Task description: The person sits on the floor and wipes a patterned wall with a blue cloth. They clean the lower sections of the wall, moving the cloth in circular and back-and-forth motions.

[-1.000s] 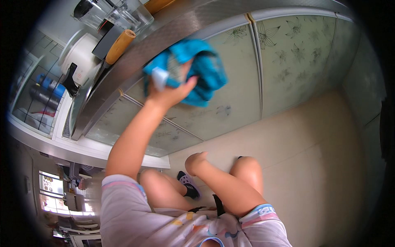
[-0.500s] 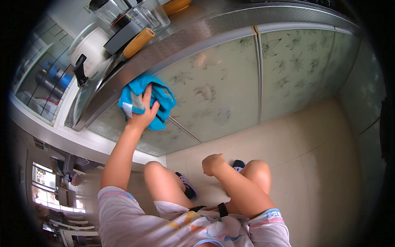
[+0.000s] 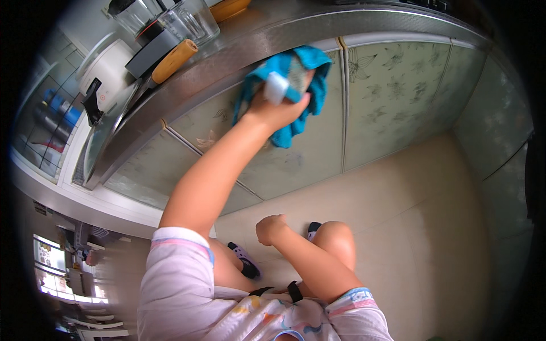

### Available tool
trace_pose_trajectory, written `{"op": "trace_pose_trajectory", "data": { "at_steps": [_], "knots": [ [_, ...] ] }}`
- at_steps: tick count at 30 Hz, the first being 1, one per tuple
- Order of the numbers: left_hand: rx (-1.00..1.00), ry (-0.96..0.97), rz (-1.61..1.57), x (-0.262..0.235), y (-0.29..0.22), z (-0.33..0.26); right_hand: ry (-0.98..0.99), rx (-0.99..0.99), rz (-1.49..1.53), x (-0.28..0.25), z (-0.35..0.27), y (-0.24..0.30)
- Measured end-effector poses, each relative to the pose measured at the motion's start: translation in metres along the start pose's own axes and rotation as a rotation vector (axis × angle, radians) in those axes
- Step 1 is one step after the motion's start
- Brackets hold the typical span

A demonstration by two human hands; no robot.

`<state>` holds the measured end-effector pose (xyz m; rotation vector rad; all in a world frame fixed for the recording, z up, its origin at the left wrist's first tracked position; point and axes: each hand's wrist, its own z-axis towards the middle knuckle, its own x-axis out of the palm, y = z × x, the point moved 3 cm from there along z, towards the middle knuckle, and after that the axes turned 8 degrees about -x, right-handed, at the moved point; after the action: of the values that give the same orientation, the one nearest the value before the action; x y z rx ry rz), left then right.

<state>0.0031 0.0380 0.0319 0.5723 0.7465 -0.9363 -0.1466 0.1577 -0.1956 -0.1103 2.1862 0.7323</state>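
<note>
A blue cloth [image 3: 291, 128] with a grey patch and a white tag lies against the upper part of a frosted cabinet door [image 3: 321, 142], just under the steel counter edge. My left hand [image 3: 278, 111] grips it and presses it there, its fingers partly covered by the folds. Loosely curled into a fist, my right hand [image 3: 271, 229] hangs in front of my knees, and nothing shows in it.
Along the counter [image 3: 239, 54] stand a white rice cooker [image 3: 108, 71], a glass lid [image 3: 111, 128] and a glass jug [image 3: 196, 25]. A wooden handle [image 3: 174, 60] juts toward the counter edge. Tiled floor [image 3: 392, 227] stretches below the floral cabinet doors.
My left hand has swept the blue cloth rightward and up across the cabinet door, toward the vertical door seam. The right hand stays curled by my knees. The view has shifted slightly.
</note>
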Motion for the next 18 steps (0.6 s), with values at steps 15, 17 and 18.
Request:
{"op": "trace_pose_trajectory", "data": {
  "at_steps": [15, 17, 18],
  "knots": [
    [-0.134, -0.145, 0.096, -0.014, 0.015, -0.034, -0.214, 0.161, 0.117, -0.013, 0.002, -0.038],
    [-0.098, -0.136, 0.167, -0.049, 0.032, -0.065, -0.188, 0.186, 0.098, -0.012, -0.003, -0.046],
    [-0.054, -0.163, 0.159, -0.068, 0.04, -0.079, -0.227, 0.173, 0.113, -0.012, -0.008, -0.05]
  ]
}}
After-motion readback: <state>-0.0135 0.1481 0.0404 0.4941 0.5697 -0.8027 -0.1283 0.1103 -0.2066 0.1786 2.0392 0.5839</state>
